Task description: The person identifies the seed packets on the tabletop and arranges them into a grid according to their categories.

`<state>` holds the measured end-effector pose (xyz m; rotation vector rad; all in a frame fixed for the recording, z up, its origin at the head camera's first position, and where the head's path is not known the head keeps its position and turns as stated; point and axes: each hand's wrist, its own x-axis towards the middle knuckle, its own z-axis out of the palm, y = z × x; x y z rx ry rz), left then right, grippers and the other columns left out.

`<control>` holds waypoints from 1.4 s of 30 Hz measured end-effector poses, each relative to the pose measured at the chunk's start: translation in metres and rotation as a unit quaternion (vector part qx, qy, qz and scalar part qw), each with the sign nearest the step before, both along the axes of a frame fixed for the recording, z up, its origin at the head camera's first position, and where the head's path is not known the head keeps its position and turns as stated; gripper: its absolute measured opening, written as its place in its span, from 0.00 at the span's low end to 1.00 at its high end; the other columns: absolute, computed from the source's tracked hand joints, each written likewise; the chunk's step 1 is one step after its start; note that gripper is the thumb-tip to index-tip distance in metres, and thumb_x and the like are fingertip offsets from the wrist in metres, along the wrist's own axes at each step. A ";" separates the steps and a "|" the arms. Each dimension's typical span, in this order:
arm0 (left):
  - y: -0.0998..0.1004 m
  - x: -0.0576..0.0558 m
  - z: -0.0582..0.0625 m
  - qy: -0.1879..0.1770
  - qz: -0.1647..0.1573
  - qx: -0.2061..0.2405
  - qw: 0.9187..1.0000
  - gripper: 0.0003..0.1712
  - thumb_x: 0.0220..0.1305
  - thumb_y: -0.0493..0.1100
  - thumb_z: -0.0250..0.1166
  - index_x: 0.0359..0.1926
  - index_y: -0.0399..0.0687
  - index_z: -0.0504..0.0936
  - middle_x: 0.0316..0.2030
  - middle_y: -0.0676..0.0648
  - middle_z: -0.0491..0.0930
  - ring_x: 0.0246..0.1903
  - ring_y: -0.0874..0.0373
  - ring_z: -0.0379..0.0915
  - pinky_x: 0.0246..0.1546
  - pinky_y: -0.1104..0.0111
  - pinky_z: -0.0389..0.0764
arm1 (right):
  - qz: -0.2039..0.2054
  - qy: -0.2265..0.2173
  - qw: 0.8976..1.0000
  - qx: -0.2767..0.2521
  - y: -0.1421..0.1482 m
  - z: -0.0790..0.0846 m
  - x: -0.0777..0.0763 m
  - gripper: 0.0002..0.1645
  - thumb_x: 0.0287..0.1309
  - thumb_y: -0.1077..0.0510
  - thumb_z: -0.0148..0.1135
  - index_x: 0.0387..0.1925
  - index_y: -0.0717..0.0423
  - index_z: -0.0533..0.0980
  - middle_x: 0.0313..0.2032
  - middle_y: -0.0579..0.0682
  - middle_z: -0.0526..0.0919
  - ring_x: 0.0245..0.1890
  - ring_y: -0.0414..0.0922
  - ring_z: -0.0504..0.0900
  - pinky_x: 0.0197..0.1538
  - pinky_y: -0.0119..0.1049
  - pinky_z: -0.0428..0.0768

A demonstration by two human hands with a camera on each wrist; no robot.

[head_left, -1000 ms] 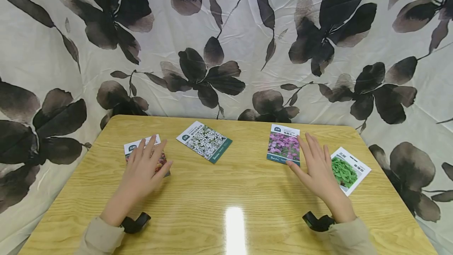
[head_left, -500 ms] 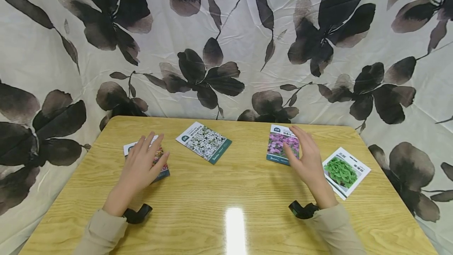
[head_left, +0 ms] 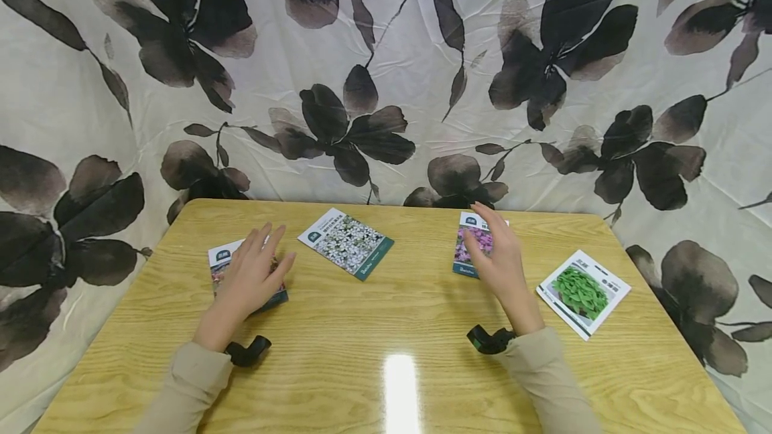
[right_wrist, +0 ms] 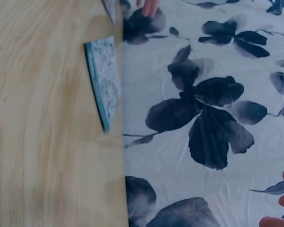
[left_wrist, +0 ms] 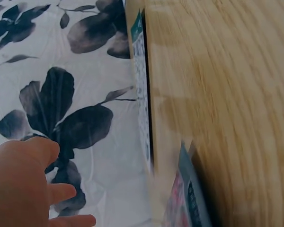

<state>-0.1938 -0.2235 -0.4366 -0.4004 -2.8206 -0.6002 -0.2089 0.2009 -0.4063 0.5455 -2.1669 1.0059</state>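
My left hand [head_left: 248, 276], fingers spread, hovers above a seed packet [head_left: 220, 261] with a reddish flower picture and covers much of it in the head view. In the left wrist view that packet [left_wrist: 187, 201] lies beyond the spread fingers [left_wrist: 61, 193]. My right hand [head_left: 502, 263] is held over a seed packet [head_left: 464, 253] showing purple flowers and hides its right part. Neither hand grips anything. Between them, further back, lies a white-flowered packet [head_left: 346, 244]. A green-leaf packet [head_left: 584, 292] rests to the right of my right hand.
The wooden table [head_left: 362, 327] ends at a floral curtain [head_left: 253, 86] hanging behind it. Black wrist devices, one [head_left: 248, 351] on the left and one [head_left: 490, 340] on the right, stick inward from the sleeves. A bright reflection lies at the front middle.
My right hand has moved left, off the green-leaf packet and over the purple-flowered one. My left hand has shifted slightly to the right. The packets lie where they were.
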 end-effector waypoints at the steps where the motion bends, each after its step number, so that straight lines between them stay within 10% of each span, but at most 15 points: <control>1: 0.001 -0.002 -0.001 -0.003 -0.001 0.001 1.000 0.37 0.77 0.58 0.48 0.75 0.38 0.58 0.72 0.28 0.54 0.70 0.27 0.46 0.65 0.35 0.51 | 0.000 -0.009 1.000 -0.005 -0.002 0.000 -0.002 0.28 0.60 0.64 0.65 0.62 0.63 0.73 0.61 0.60 0.76 0.63 0.55 0.73 0.63 0.58 0.69; 42: 0.074 -0.045 -0.040 -0.040 -0.003 0.048 0.998 0.42 0.73 0.57 0.52 0.74 0.31 0.56 0.73 0.26 0.45 0.71 0.24 0.35 0.66 0.33 0.44 | 0.082 -0.225 0.970 -0.039 -0.111 -0.064 -0.038 0.27 0.68 0.58 0.58 0.66 0.60 0.70 0.65 0.60 0.72 0.67 0.56 0.68 0.67 0.53 0.66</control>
